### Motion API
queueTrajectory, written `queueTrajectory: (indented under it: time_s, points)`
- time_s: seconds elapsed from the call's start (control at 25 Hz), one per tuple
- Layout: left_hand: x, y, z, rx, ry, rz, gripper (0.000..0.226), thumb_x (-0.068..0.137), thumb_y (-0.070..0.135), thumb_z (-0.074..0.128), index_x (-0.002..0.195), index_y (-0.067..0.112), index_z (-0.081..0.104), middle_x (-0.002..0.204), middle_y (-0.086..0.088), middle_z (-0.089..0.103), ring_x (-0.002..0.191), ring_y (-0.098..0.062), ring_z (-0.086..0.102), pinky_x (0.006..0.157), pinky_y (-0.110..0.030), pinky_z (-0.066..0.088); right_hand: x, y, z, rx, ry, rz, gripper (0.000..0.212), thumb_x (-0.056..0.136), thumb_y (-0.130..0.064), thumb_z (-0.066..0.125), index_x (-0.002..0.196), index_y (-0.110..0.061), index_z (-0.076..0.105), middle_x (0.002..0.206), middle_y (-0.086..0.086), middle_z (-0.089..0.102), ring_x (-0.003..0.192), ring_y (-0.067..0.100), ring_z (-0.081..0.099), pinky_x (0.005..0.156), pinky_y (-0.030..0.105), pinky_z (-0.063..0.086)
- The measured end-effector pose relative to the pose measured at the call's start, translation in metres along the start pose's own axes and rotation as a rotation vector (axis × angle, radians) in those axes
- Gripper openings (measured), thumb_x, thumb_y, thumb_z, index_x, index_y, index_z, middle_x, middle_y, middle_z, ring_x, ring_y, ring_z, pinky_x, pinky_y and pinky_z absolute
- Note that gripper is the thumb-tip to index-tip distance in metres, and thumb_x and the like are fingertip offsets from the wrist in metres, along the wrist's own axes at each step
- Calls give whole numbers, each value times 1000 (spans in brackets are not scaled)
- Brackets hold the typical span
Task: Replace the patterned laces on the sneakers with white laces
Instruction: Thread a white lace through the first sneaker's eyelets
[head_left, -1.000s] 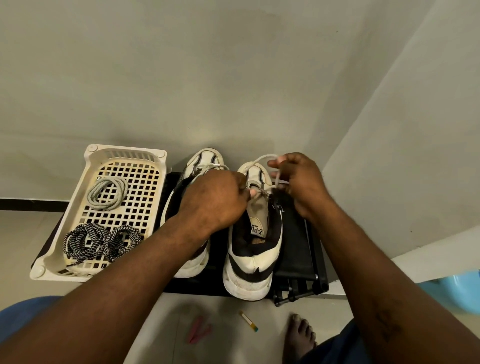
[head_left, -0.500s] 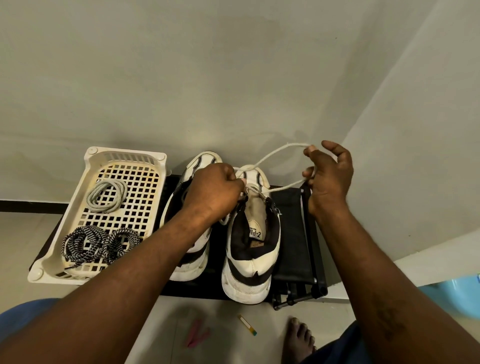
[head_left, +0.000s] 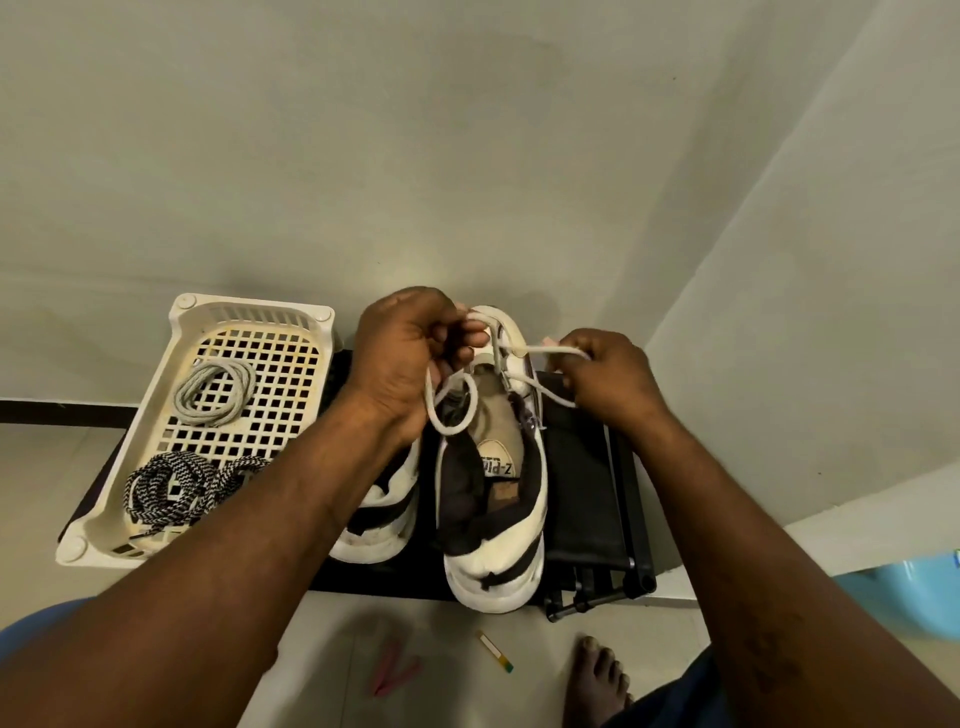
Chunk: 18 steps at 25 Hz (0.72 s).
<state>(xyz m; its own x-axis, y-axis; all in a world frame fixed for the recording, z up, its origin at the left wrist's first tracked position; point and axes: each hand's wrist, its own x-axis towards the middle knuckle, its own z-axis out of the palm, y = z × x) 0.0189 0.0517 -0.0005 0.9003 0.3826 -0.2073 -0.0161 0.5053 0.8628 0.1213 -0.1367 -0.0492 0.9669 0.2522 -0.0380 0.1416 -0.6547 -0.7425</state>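
Observation:
Two white-and-black sneakers stand on a low black stand (head_left: 587, 499). The right sneaker (head_left: 493, 519) is in full view with its tongue exposed. A white lace (head_left: 452, 415) runs through its front eyelets and loops over the tongue. My left hand (head_left: 405, 364) grips one part of that lace near the toe. My right hand (head_left: 608, 379) pinches the other end to the right of the shoe. The left sneaker (head_left: 379, 525) is mostly hidden under my left forearm.
A cream plastic basket (head_left: 156, 415) at the left holds a coiled white lace (head_left: 215, 392) and two coiled black-and-white patterned laces (head_left: 176, 486). On the floor lie a pink clip (head_left: 395, 670) and a small strip (head_left: 496, 652). A bare foot (head_left: 597, 680) and a blue tub (head_left: 914, 592) sit nearby.
My right hand has come back down and left toward the shoe with the lace end. My left hand has moved up to the toe and taken hold of the lace, forming a loop.

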Motion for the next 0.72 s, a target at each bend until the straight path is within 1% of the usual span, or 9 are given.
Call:
queueTrajectory:
  time_s: [0.04,0.12,0.2,0.28,0.36,0.48,0.6,0.68,0.72]
  points:
    - [0,5,-1,-3,-11,9,7,83,5,58,79,0,60,69,-14,67,58,-19,64,52,-25,49,2,0,-1,113,60,71,29,100,-34,63,79,-20,76,61,-4,67,50,12,58,57,29,47]
    - [0,9,-3,190,-25,31,8,85,3,60,81,-4,60,70,-13,70,55,-19,62,51,-25,47,2,-6,-3,425,94,178,25,102,-20,57,88,-8,75,61,1,63,46,16,50,52,29,43]
    - [-2,7,-3,426,-41,31,10,88,-1,61,84,-10,60,74,-16,75,52,-21,63,55,-29,50,0,-15,-8,868,75,202,21,101,-12,54,88,-7,70,61,3,57,49,16,44,52,27,38]
    - [-5,3,-3,574,-55,33,12,87,-1,63,79,-4,56,74,-15,76,49,-22,64,53,-29,51,-2,-22,-17,1225,22,159,19,100,-13,51,89,-10,66,62,3,56,50,14,45,57,27,36]
    - [-5,-1,-2,749,-14,73,13,87,6,66,79,6,55,72,-8,77,49,-20,68,48,-26,49,-3,-22,-23,1336,-35,66,25,100,-16,46,103,-10,70,73,5,67,52,15,52,62,28,42]
    - [-3,-5,-5,1001,-29,49,4,92,19,67,96,19,66,73,0,77,62,-11,74,52,-26,53,-4,-17,-26,1391,-191,-61,39,105,-31,39,125,-15,69,110,11,75,69,19,67,72,33,52]
    - [-1,-12,-9,1289,-124,54,26,91,47,71,84,22,74,71,2,74,69,-12,71,67,-31,55,-9,-19,-27,1505,-299,-110,52,97,-53,41,102,-13,75,119,12,73,100,32,71,84,40,50]
    - [-2,-14,-8,1348,-167,54,38,79,62,78,81,25,75,76,6,74,76,-10,69,72,-31,54,-10,-19,-28,1559,-303,-67,60,90,-67,44,86,-12,68,118,13,73,115,38,67,87,42,49]
    - [-2,-15,-7,1371,-185,53,35,75,62,82,82,28,75,79,9,72,79,-8,67,74,-31,53,-10,-20,-27,1550,-268,-10,63,87,-72,45,80,-12,63,116,14,73,116,38,67,86,41,50]
